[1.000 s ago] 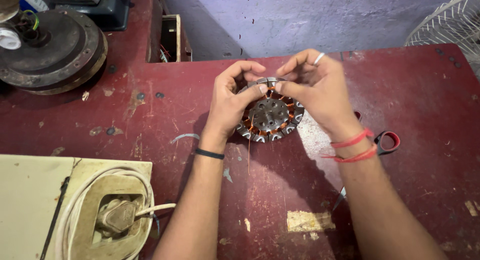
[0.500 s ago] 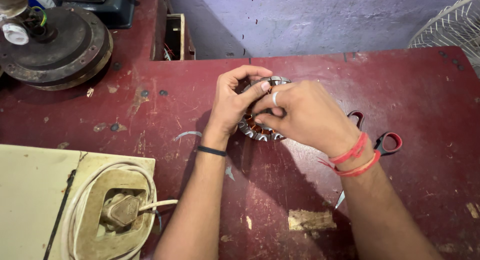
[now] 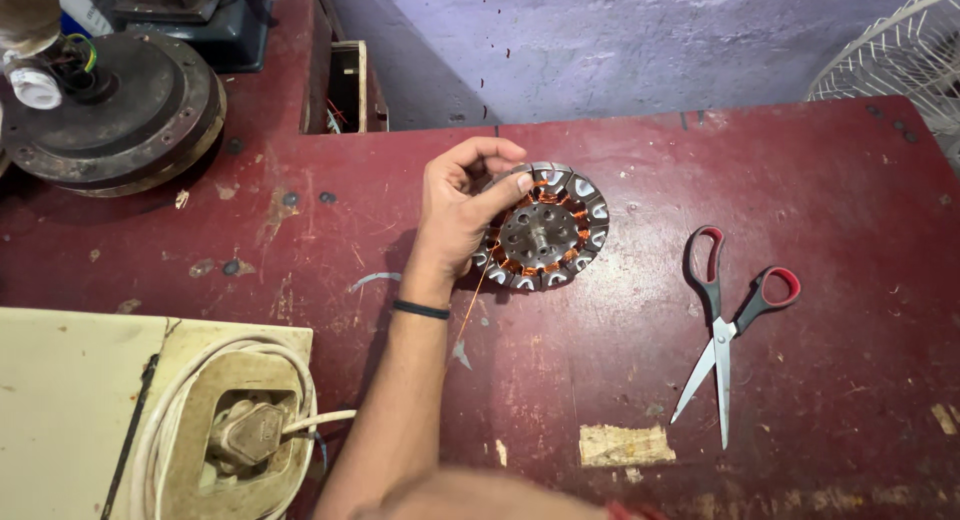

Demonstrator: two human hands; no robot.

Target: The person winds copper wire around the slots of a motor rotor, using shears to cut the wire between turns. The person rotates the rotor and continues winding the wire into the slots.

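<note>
In left hand (image 3: 455,215): copper-wound stator (image 3: 543,227).

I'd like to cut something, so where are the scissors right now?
In the head view the red-handled scissors lie on the red table, right of the motor stator that the left hand holds; neither hand touches them.

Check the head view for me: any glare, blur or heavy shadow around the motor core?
Head view: sharp, evenly lit, no glare; the left hand casts a soft shadow on the red table beside the motor core; the scissors are crisp; only the near forearm at the bottom edge blurs.
</note>
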